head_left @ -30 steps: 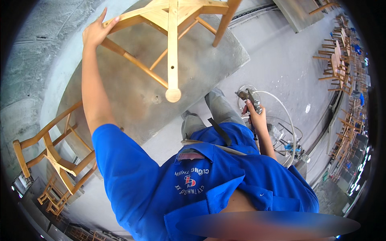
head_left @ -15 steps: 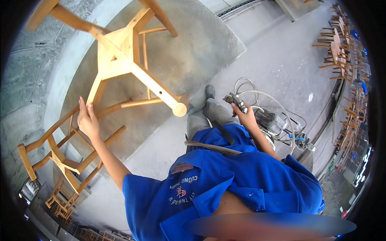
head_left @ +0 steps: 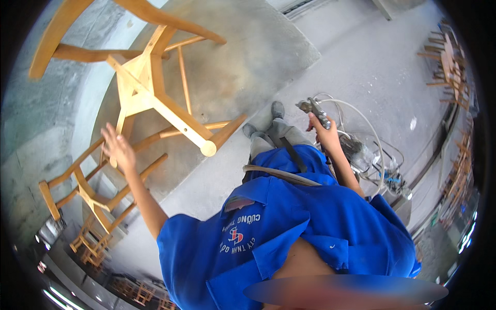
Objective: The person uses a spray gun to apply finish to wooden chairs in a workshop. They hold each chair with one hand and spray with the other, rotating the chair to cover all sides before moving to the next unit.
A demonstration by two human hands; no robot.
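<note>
In my right hand (head_left: pixel 327 135) is a metal spray gun (head_left: pixel 316 111), held out to the right of my legs; a pale hose (head_left: pixel 364 113) loops close by. My left hand (head_left: pixel 119 150) is open, fingers spread, at the end of one leg of a wooden chair frame (head_left: pixel 161 106). Whether the palm touches that leg I cannot tell. The frame is light, unfinished-looking wood on the crossed seat rails and more orange along the curved parts. Beyond my left forearm stands a second wooden chair frame (head_left: pixel 93 199).
A large grey board or platform (head_left: pixel 248 62) lies under the chair frame. Hoses and a metal pot-like device (head_left: pixel 357 152) sit on the floor at my right. Stacked chairs (head_left: pixel 449 67) line the far right, and more chairs (head_left: pixel 90 243) stand at lower left.
The chair frame has turned slightly, and its near leg end has shifted left and down in view. My left hand's fingers have spread. The spray gun stays in my right hand.
</note>
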